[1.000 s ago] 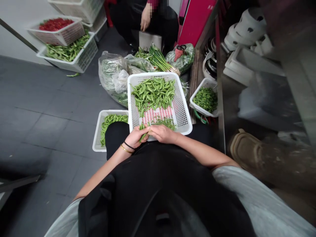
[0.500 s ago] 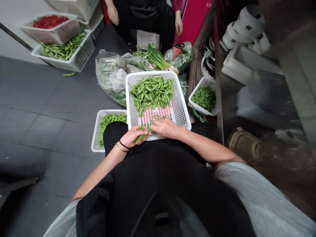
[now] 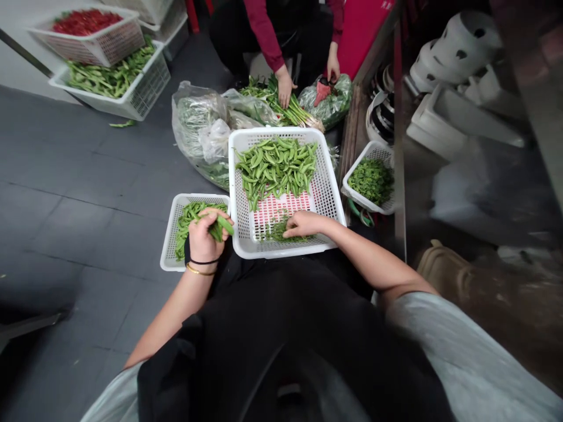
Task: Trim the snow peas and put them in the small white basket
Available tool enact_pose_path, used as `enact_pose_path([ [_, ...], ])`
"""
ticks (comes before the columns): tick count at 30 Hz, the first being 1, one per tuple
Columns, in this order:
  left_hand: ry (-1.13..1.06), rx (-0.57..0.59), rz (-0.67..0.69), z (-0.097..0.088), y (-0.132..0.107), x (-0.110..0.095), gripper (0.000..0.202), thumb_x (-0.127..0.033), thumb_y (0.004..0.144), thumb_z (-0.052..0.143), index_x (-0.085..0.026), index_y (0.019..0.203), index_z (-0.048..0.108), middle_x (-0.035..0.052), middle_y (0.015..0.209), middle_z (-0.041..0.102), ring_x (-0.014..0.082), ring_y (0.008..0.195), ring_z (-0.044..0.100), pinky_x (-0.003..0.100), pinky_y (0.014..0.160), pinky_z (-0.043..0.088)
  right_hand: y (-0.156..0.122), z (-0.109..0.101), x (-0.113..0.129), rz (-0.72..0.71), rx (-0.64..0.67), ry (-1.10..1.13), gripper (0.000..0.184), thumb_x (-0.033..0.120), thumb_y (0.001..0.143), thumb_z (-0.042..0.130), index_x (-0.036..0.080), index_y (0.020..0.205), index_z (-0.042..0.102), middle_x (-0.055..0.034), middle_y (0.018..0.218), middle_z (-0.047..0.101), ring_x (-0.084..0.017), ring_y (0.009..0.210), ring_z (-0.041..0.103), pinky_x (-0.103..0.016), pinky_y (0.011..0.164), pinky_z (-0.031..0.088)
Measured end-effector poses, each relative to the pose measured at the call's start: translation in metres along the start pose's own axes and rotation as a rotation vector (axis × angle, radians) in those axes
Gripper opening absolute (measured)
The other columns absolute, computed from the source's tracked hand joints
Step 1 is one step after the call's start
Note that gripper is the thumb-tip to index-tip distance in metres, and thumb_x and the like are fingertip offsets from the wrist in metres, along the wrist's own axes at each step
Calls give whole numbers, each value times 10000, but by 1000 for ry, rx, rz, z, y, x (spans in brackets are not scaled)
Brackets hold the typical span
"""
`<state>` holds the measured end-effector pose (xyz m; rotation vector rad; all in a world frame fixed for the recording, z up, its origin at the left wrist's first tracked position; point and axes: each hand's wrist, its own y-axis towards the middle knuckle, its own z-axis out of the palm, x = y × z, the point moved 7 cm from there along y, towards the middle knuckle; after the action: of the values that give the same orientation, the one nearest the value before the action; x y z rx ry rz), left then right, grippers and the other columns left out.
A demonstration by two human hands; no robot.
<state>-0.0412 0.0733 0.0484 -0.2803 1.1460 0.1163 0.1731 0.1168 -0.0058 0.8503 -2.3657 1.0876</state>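
On my lap rests a white perforated basket [image 3: 285, 253] with a heap of green pea pods [image 3: 277, 167] in its far half and small green trimmings [image 3: 281, 227] at the near edge. My left hand [image 3: 206, 237], left of this basket, is closed around several pea pods [image 3: 219, 227]. Below and beyond it a second white basket [image 3: 165, 252] on the floor holds more pods [image 3: 187, 220]. My right hand [image 3: 305, 225] is inside the lap basket, over the trimmings, with thumb and fingers drawn together; whatever is between them is hidden.
Opposite, a person's hands [image 3: 285, 88] touch spring onions [image 3: 301, 114] beside bagged greens [image 3: 200, 126]. Stacked baskets of red peppers [image 3: 88, 22] and green pods [image 3: 105, 76] stand far left. At right are a basket of leafy greens [image 3: 372, 179] and a metal shelf edge [image 3: 399, 140].
My left hand has moved left, out of the lap basket, with pods in it. My right hand has shifted slightly right, revealing the trimmings. The person opposite has reached down to the spring onions.
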Motion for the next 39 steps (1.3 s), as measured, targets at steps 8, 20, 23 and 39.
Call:
enact_pose_path([
  [8, -257, 300, -475, 27, -17, 44, 255, -350, 651, 709, -167, 646, 530, -30, 505, 431, 70, 412, 384, 174, 356, 256, 103, -34, 17, 110, -248, -487, 370, 175, 921, 348, 161, 1267, 477, -151, 1152, 624, -220, 995, 595, -318, 812, 433],
  [20, 659, 198, -13, 33, -3, 38, 213, -228, 523, 816, -152, 613, 639, -28, 521, 522, 78, 496, 415, 193, 484, 324, 1, -31, 69, -280, -310, -473, 256, 270, 927, 393, 161, 1078, 568, -106, 996, 644, -202, 848, 590, -291, 723, 398],
  [23, 397, 181, -214, 38, -12, 47, 274, -320, 618, 767, -141, 571, 565, -48, 428, 439, 54, 388, 330, 194, 393, 244, -29, -38, 82, -311, -516, -252, 309, 315, 934, 416, 153, 1186, 490, -79, 974, 635, -163, 827, 576, -255, 704, 396],
  [39, 92, 327, -408, 44, -39, 41, 276, -302, 671, 758, -101, 615, 577, -54, 387, 405, 21, 321, 306, 159, 338, 208, -59, -9, 88, -308, -599, -255, 226, 335, 882, 504, 154, 783, 595, -30, 714, 614, -122, 619, 507, -232, 572, 296],
])
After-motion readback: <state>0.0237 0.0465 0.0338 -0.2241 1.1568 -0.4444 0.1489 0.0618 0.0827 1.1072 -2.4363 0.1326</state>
